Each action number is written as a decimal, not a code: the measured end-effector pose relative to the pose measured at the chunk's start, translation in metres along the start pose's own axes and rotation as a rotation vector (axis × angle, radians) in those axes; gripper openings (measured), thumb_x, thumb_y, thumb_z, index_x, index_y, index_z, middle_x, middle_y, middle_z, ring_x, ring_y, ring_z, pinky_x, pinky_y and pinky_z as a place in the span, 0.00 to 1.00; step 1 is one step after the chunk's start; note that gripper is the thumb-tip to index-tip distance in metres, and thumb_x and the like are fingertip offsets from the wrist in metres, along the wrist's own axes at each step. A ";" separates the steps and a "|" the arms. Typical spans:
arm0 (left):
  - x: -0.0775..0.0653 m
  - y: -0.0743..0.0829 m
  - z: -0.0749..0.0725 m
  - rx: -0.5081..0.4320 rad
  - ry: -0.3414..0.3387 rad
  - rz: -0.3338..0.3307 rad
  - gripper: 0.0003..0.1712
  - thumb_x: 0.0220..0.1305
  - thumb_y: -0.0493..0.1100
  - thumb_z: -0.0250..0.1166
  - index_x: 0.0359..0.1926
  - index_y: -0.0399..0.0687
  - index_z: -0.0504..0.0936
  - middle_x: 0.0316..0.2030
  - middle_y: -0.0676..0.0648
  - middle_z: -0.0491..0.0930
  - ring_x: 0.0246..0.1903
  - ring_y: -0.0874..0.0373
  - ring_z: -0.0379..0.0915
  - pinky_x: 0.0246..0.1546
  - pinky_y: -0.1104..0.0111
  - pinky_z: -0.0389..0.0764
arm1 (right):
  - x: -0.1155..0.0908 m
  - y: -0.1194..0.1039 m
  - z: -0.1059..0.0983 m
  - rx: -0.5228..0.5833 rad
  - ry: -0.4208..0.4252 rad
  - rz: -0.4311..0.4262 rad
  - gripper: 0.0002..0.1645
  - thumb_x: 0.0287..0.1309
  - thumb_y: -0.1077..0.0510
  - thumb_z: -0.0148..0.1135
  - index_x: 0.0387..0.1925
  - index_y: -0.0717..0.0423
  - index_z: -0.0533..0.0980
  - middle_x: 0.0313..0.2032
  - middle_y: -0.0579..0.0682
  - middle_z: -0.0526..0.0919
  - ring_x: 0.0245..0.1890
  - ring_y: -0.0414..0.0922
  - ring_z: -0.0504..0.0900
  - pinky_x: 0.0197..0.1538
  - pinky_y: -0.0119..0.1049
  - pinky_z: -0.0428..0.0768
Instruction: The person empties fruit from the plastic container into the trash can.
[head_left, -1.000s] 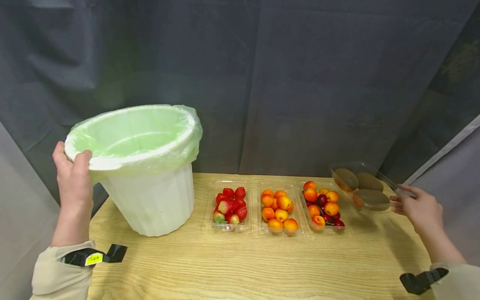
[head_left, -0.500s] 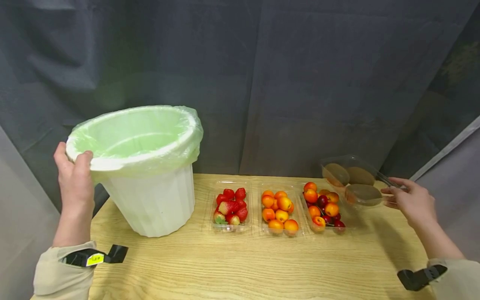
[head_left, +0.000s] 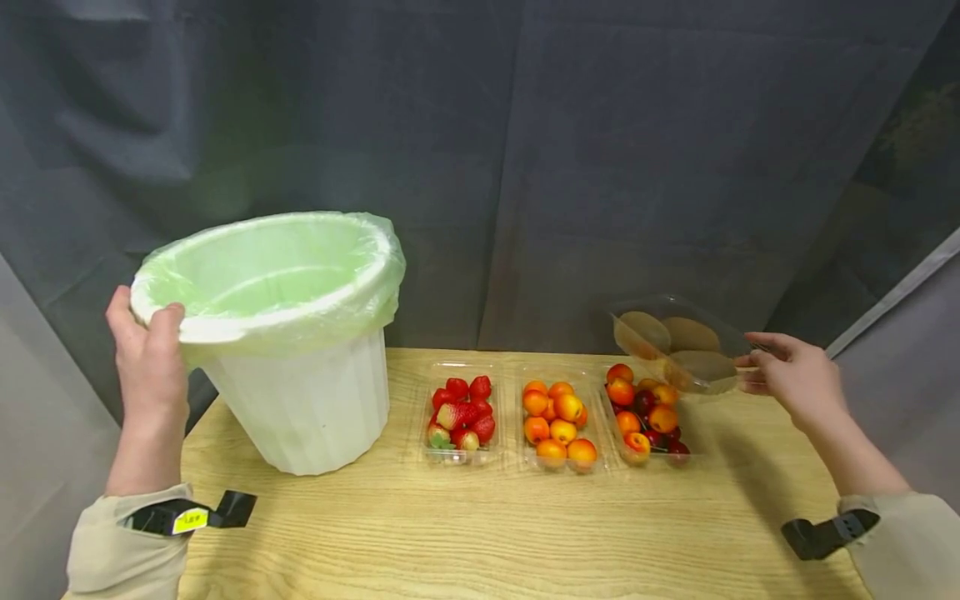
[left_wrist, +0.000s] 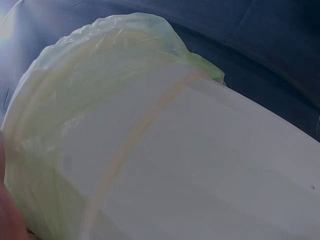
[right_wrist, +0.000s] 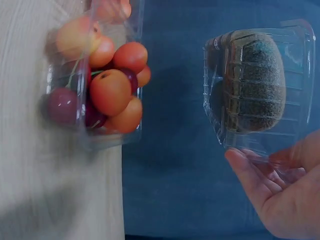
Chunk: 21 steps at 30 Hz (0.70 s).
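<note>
My left hand (head_left: 150, 358) grips the near-left rim of a white trash bin (head_left: 307, 408), thumb over the rim. A thin green bag (left_wrist: 45, 125) lines the bin and folds over its edge. My right hand (head_left: 798, 375) holds a clear plastic container by its right end, with brown kiwis (head_left: 641, 333) inside. It is raised above the wooden table (head_left: 480, 533) and overlaps the back of a clear tub of cherries and orange fruits (head_left: 652, 417). In the right wrist view, fingers and thumb pinch the container's end, and a kiwi (right_wrist: 257, 80) shows through the ribbed wall.
Between the bin and the cherry tub stand a clear tub of strawberries (head_left: 465, 417) and one of small orange fruits (head_left: 558, 421), in a row. A dark curtain (head_left: 637, 167) hangs behind the table, and pale panels (head_left: 45, 442) flank it.
My right hand has carried the kiwi container left and slightly up, from the table's right side toward the cherry tub. The left hand and the bin have barely moved.
</note>
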<state>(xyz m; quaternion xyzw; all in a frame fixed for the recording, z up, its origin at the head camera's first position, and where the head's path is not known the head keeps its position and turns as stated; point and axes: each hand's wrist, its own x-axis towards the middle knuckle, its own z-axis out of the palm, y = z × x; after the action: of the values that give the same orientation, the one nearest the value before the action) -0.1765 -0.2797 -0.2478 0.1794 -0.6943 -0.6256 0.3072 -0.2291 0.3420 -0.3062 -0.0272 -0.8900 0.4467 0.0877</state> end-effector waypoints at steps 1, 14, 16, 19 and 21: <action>0.000 0.000 0.000 -0.006 -0.002 0.000 0.37 0.61 0.48 0.47 0.69 0.65 0.43 0.69 0.54 0.47 0.62 0.65 0.46 0.63 0.73 0.43 | 0.000 -0.003 0.001 0.000 -0.004 -0.003 0.30 0.68 0.55 0.39 0.65 0.69 0.53 0.24 0.25 0.74 0.24 0.35 0.82 0.29 0.32 0.79; -0.001 0.000 0.000 -0.039 -0.020 0.015 0.38 0.61 0.47 0.47 0.69 0.64 0.43 0.70 0.54 0.45 0.63 0.65 0.44 0.63 0.73 0.41 | 0.007 -0.032 0.009 -0.057 -0.036 -0.030 0.28 0.67 0.56 0.41 0.65 0.65 0.57 0.28 0.35 0.78 0.26 0.39 0.83 0.30 0.33 0.80; -0.001 0.000 0.000 -0.045 -0.018 0.017 0.38 0.61 0.47 0.47 0.69 0.64 0.43 0.69 0.54 0.45 0.62 0.66 0.44 0.63 0.74 0.41 | 0.007 -0.037 0.010 -0.063 -0.034 -0.042 0.28 0.67 0.55 0.42 0.64 0.65 0.58 0.27 0.34 0.78 0.26 0.38 0.83 0.30 0.32 0.80; -0.002 0.000 0.000 -0.047 -0.013 0.017 0.37 0.61 0.47 0.47 0.69 0.63 0.43 0.69 0.54 0.45 0.62 0.66 0.45 0.63 0.74 0.41 | 0.008 -0.044 0.012 -0.071 -0.030 -0.064 0.28 0.66 0.55 0.43 0.63 0.64 0.60 0.27 0.33 0.79 0.25 0.38 0.82 0.30 0.31 0.79; -0.001 0.000 0.000 -0.047 -0.010 0.017 0.37 0.61 0.47 0.47 0.69 0.63 0.43 0.69 0.54 0.45 0.62 0.66 0.45 0.63 0.74 0.41 | 0.008 -0.047 0.012 -0.074 -0.025 -0.072 0.28 0.66 0.55 0.43 0.63 0.64 0.61 0.28 0.34 0.79 0.25 0.38 0.82 0.29 0.31 0.79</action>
<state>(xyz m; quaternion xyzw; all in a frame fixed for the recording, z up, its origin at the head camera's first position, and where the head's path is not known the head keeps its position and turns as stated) -0.1758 -0.2785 -0.2483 0.1632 -0.6827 -0.6399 0.3129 -0.2380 0.3048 -0.2744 0.0073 -0.9073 0.4103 0.0917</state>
